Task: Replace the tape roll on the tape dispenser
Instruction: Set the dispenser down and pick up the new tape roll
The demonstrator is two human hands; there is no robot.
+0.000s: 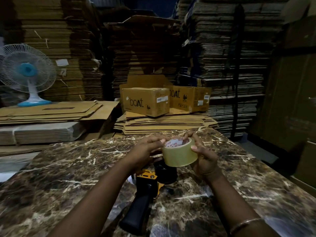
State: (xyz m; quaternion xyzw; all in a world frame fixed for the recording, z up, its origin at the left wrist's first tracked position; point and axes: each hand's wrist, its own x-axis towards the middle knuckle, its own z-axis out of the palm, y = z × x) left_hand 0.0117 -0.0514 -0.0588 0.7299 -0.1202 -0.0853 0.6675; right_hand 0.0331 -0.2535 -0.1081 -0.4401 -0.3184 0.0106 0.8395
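Both hands hold a roll (179,153) of clear tape just above the middle of the marble desk (71,175). The right hand (204,159) grips the roll from its 3 o'clock side, thumb pressed on the outer face and fingers (191,135) curled over the top rim. The left hand (147,150) comes in from 9 o'clock, its fingers bent onto the rim and the printed core. The roll is tilted, its open core facing up and away toward 12 o'clock.

Right beneath the roll, the dispenser (150,183) lies on the desk: yellow frame, black hub under the roll, black handle (136,214) running toward 7 o'clock. Whether the roll touches the hub, I cannot tell. A thin bangle (244,224) sits on the right wrist.

Beyond the desk at 12 o'clock, two brown boxes (147,101) printed "boAt" stand on flattened cardboard. At 10 o'clock a white and blue fan (27,72) stands on more flat sheets. Tall cardboard stacks (227,48) fill the background.
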